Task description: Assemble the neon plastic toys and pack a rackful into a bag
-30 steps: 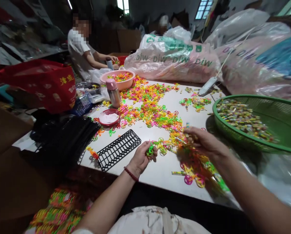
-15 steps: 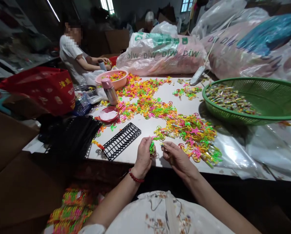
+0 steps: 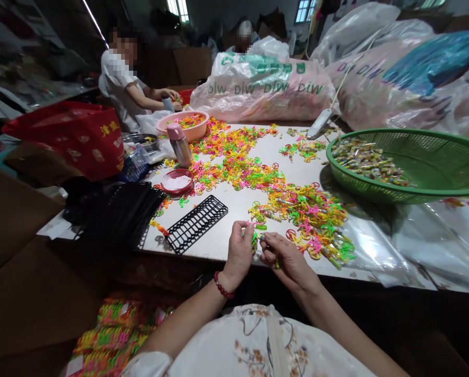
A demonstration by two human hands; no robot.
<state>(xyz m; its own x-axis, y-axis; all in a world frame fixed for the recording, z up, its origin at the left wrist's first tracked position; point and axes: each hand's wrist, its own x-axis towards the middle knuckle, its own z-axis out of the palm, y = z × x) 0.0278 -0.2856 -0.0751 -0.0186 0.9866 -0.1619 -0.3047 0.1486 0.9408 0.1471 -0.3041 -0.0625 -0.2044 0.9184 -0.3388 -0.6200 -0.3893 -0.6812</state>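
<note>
My left hand (image 3: 240,250) is closed on a small green and pink plastic toy piece (image 3: 254,238) above the table's front edge. Close beside it, my right hand (image 3: 283,254) pinches a thin small piece whose kind I cannot make out; a bit of green shows under its fingers. The fingertips of both hands nearly meet. Just right of them lies a heap of bright plastic toy pieces (image 3: 308,220) in yellow, green, pink and orange. To the left rests a black slotted plastic rack (image 3: 198,224), with an orange and yellow piece (image 3: 159,227) at its near end.
A green basket (image 3: 407,196) of small wrapped pieces stands right, above clear plastic bags (image 3: 375,246). Black racks (image 3: 116,214) are stacked left, near a red dish (image 3: 178,189), a flask (image 3: 180,146) and a pink basin (image 3: 197,133). A co-worker (image 3: 124,84) sits beyond.
My left hand has moved slightly right with its toy piece, closing the gap to my right hand. The view has shifted a little.
</note>
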